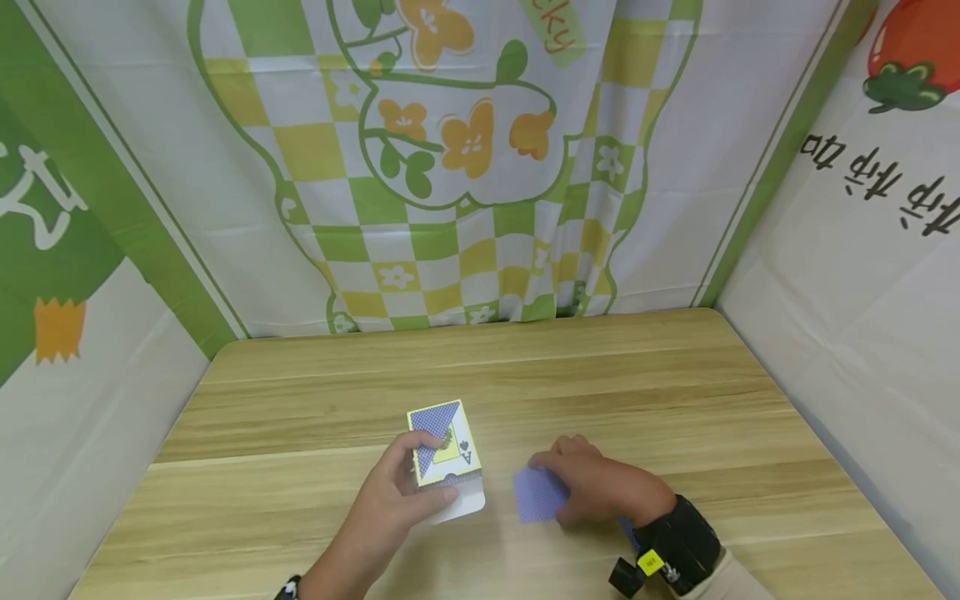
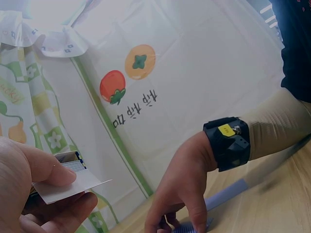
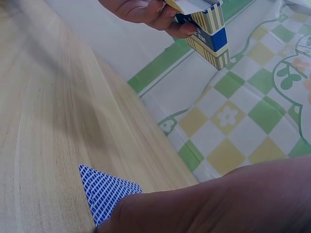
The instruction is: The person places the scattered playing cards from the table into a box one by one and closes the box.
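My left hand (image 1: 401,492) grips a playing card box (image 1: 450,442) above the table. An ace of spades and a blue checked pattern are printed on its face. The box's white flap (image 2: 75,186) hangs open under my thumb, and pale card edges show inside the mouth. Lower and to the right, my right hand (image 1: 592,479) holds a blue-backed playing card (image 1: 538,496) at the tabletop, thumb on one side and fingers on the other. Whether it is one card or several stacked, I cannot tell. More blue (image 1: 628,533) shows partly hidden under the right wrist.
The wooden table (image 1: 300,392) meets a checked, flowered curtain (image 1: 465,250) at its back edge. Printed white cloth hangs along both sides. A black wrist strap (image 1: 678,542) with a small device sits on the right forearm.
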### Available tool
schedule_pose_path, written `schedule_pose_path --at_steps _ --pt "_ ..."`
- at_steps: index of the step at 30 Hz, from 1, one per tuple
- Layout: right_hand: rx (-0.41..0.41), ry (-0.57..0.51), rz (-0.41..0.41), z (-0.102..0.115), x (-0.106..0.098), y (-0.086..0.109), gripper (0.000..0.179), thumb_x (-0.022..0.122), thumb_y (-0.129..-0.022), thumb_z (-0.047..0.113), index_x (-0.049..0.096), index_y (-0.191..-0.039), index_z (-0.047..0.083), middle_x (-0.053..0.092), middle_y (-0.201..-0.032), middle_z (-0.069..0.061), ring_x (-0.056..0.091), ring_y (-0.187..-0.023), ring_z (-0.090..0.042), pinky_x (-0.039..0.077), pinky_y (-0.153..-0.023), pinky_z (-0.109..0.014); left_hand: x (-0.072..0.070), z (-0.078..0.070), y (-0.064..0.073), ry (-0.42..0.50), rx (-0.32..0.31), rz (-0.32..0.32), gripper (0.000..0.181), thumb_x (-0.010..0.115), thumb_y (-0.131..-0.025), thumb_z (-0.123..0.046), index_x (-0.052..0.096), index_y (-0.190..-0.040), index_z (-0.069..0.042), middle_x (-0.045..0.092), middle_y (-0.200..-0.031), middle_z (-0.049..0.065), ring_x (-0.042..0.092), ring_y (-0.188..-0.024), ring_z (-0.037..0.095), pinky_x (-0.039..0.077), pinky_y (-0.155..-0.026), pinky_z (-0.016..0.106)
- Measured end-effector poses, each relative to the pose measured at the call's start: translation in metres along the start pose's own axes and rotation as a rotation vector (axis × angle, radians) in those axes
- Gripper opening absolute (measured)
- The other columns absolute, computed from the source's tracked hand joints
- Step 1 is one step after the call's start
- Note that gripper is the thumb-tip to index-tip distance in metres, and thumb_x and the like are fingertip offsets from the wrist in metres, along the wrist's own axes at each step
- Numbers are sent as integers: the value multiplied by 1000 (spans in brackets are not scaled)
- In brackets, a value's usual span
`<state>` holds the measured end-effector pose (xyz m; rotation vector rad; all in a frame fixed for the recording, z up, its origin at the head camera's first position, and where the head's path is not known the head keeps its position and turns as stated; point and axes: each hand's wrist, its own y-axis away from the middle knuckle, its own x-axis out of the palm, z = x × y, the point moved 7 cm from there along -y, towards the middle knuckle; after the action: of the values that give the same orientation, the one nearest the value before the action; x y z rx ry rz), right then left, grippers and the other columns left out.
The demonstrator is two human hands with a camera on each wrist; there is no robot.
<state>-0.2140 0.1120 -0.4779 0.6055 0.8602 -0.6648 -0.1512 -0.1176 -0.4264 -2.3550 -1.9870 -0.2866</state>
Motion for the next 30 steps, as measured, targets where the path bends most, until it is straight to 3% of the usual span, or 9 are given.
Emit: schedule_pose_path --at_steps 10,16,22,26,30 --pt "10 -29 11 -3 0 0 71 85 -71 12 58 -136 16 50 -111 0 46 -104 -21 51 -81 -39 0 -1 0 -2 24 2 57 73 -80 9 42 -127 -3 38 -141 21 62 -109 24 60 -83 34" --pt "11 -56 24 -4 2 -1 69 85 -75 16 54 -136 21 55 -115 0 53 -103 -19 52 -83 -39 0 0 0 -1 23 8 56 73 -81 9 43 -127 -4 39 -140 22 62 -110 25 60 -83 35" --pt "22 -74 -29 -5 -2 -3 66 81 -83 12 50 -140 22 62 -126 -2 60 -110 -19 55 -88 -41 0 1 0 -2 26 11 56 73 -81 8 42 -127 -4 40 -139 23 62 -110 26 61 -83 36" --pt "18 -66 -95 -6 -7 -5 56 77 -86 10 55 -137 17 65 -120 1 61 -107 -15 54 -88 -39 0 1 0 3 33 15 56 73 -81 9 42 -127 -4 39 -140 23 62 -109 25 61 -83 36" --pt "-22 -53 -150 -4 -15 -6 29 73 -92 15 64 -119 16 65 -101 9 60 -91 -8 52 -78 -32 0 0 -1 -3 29 12 56 73 -81 8 43 -127 -4 40 -140 23 62 -110 25 61 -84 36"
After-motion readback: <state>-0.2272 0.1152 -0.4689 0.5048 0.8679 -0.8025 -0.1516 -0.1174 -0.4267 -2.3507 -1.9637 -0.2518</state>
